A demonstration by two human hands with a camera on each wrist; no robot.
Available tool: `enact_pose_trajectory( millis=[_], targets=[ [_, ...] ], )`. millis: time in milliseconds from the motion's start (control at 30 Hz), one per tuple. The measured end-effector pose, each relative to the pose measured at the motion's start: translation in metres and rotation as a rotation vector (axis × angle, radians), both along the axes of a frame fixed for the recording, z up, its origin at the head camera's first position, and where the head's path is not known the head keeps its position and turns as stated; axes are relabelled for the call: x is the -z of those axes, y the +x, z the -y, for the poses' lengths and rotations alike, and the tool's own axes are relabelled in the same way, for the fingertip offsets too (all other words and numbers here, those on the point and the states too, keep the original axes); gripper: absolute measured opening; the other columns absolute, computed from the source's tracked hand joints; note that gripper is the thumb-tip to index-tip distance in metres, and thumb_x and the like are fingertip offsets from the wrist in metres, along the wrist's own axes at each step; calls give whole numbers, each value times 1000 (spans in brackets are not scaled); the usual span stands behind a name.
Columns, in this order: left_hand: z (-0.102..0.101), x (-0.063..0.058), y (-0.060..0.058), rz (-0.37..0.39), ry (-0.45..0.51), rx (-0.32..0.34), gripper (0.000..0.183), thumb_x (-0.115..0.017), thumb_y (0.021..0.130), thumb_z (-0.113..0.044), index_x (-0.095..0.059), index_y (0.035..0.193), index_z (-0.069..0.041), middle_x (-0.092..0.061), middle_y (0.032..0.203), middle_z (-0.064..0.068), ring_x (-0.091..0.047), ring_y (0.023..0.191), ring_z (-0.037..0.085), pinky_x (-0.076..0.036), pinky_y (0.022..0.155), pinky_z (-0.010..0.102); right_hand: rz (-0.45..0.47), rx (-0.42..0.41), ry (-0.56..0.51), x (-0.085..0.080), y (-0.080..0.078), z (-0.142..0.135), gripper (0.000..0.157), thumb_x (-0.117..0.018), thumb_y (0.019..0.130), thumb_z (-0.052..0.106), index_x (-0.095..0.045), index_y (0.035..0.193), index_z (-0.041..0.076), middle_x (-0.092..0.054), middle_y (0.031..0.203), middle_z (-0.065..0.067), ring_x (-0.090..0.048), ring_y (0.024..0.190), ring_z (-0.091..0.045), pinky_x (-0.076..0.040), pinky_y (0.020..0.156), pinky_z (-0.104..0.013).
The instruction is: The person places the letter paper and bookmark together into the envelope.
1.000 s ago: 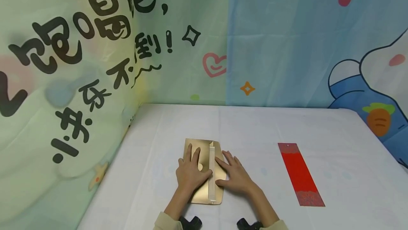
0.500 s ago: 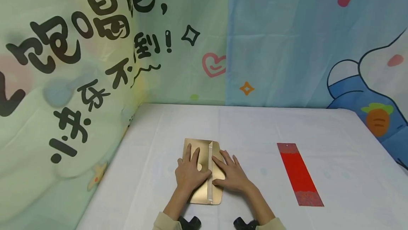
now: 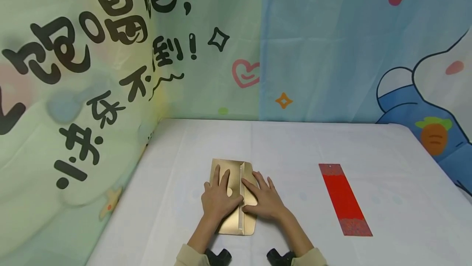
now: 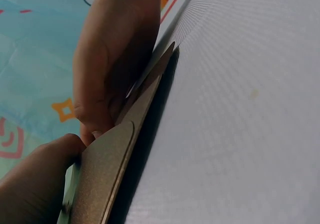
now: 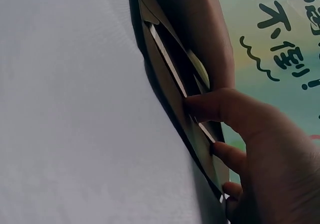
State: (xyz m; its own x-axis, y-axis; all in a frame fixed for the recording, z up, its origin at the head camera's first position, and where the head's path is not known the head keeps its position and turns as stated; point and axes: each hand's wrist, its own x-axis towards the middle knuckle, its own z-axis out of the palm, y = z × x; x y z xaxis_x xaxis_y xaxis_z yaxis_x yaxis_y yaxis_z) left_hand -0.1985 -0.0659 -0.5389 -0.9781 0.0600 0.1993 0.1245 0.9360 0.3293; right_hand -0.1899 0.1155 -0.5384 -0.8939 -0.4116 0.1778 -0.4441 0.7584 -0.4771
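Observation:
A gold paper envelope point(image 3: 229, 228) lies on the white-covered table under both hands, a pale strip point(image 3: 241, 221) running lengthwise along it. My left hand point(image 3: 218, 201) rests on its left part with fingers extended and the thumb at the strip. From the right, my right hand point(image 3: 268, 201) presses the side flap point(image 3: 250, 224) with extended fingers, index and thumb tips near the strip. In the left wrist view, the envelope's edge point(image 4: 107, 166) is raised off the table. The right wrist view shows the thumb and fingers point(image 5: 240, 114) touching the flap.
A red paper strip point(image 3: 346, 200) with patterned ends lies flat at the right. Printed cloth hangings point(image 3: 206, 94) stand behind and left of the table point(image 3: 295, 143). Black wrist mounts point(image 3: 281, 257) show near both sleeves.
My right hand has shifted slightly left, toward the left hand, with the flap under its fingers. The pale strip looks narrower. My left hand stays on the envelope.

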Motion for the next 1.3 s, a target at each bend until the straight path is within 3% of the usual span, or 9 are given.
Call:
enact_pose_trajectory(
  millis=[267, 533, 833, 1100, 1233, 1300],
  targets=[
    [0, 2, -1, 10, -5, -3, 86, -57, 63, -59, -40, 140, -27, -18, 152, 1, -45, 77, 27, -30, 41, 27, -33, 7, 11, -2, 2, 2, 79, -61, 71, 54, -45, 138, 16, -28, 144, -21, -21, 134, -37, -11, 105, -56],
    [0, 3, -1, 0, -11, 1, 86, -57, 63, -59, -40, 140, -27, -18, 152, 1, -45, 76, 27, -30, 40, 27, 0, 22, 91, -6, 3, 4, 80, -58, 72, 59, -41, 141, 20, -23, 147, -21, -18, 136, -34, -9, 106, -55],
    [-1, 3, -2, 5, -7, 0, 87, -58, 62, -58, -39, 141, -27, -16, 153, 1, -45, 77, 27, -30, 41, 27, 14, 32, 104, -5, 4, 4, 80, -57, 73, 59, -40, 141, 21, -21, 148, -20, -15, 137, -33, -6, 106, -54],
    [-3, 5, 0, 3, 7, 6, 86, -58, 63, -58, -39, 141, -27, -17, 153, 1, -45, 76, 26, -30, 40, 26, -34, 18, 44, -1, 5, 0, 82, -60, 73, 58, -41, 140, 15, -26, 146, -22, -21, 134, -37, -9, 105, -56],
    [-1, 5, 0, -3, 6, 1, 86, -59, 63, -59, -40, 141, -26, -18, 152, 2, -44, 76, 26, -30, 41, 27, 15, -8, -50, -4, 4, -4, 77, -63, 76, 49, -42, 139, 11, -28, 145, -20, -20, 135, -36, -9, 106, -54],
    [0, 5, -1, -5, 2, 0, 86, -59, 63, -59, -39, 141, -26, -18, 152, 1, -44, 76, 25, -30, 41, 27, 44, 1, -141, -8, 3, -10, 68, -65, 79, 39, -45, 137, 9, -33, 143, -19, -25, 133, -35, -14, 106, -53]
  ],
)
